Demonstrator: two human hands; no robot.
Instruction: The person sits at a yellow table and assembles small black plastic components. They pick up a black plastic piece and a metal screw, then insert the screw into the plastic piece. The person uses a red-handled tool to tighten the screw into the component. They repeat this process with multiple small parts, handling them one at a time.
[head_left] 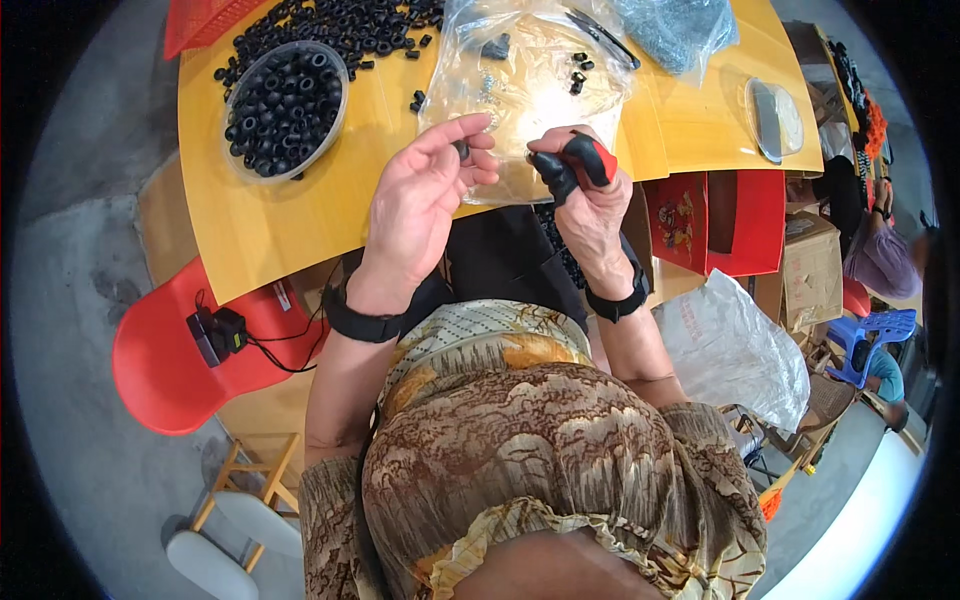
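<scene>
My left hand (415,205) is raised over the near edge of the yellow table, fingers curled round a small black part (461,150). Close by on the right, my right hand (595,205) wears black covers on thumb and index finger, one with a red patch. Those two fingertips are pinched together; what sits between them is too small to make out. Beneath both hands lies a clear plastic bag (455,75) with tiny silvery pieces (487,88), a few black parts (578,75) and dark tweezers (605,38) on it.
A clear round tub (340,125) full of black hollow parts stands at the left, a loose heap (375,30) of them behind it. A red basket (205,22), a bluish plastic bag (690,35) and a clear lid (775,120) also lie there. A red chair (165,365) holds a black device.
</scene>
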